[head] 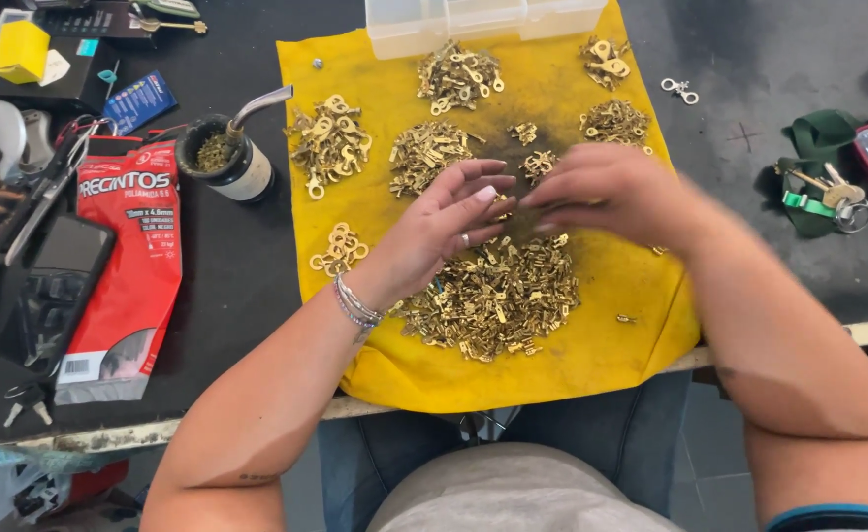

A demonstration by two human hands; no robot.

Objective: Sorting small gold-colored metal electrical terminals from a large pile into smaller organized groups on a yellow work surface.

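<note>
head view | left hand (449, 222) and right hand (601, 192) meet fingertip to fingertip over the big brass terminal pile (493, 296) on the yellow cloth (562, 365) | fingers pinched, held piece too small to tell, orientation unclear | eight smaller heaps around, one clear box (483, 20)

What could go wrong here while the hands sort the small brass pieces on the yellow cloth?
The big pile of brass terminals lies near the front edge of the yellow cloth, which overhangs the table; pieces could probably roll off. The left hand and right hand meet close to small sorted heaps, so a sweep might mix them.
</note>
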